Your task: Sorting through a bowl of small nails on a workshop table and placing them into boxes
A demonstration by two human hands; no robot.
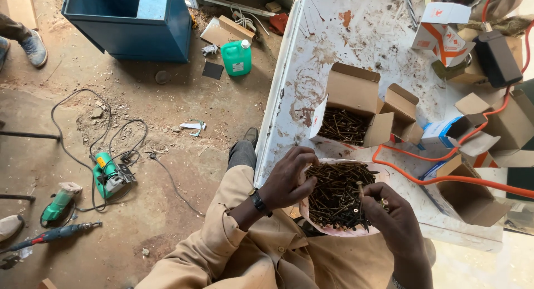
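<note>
A shallow pale bowl (311, 216) heaped with dark screws (336, 191) rests at the near edge of a stained white table (334, 38). My left hand (286, 178) grips the bowl's left rim, a black watch on the wrist. My right hand (392, 219) is at the bowl's right side, fingers pinched on a few screws. Behind the bowl stands an open cardboard box (353, 91) part-filled with the same screws.
More open small boxes (467, 194) and an orange cable (445, 178) lie on the table's right. On the dirt floor: a green power saw (111, 175), a drill (55, 233), a green jug (237, 57), a blue bin (130, 22), another person's shoe (33, 47).
</note>
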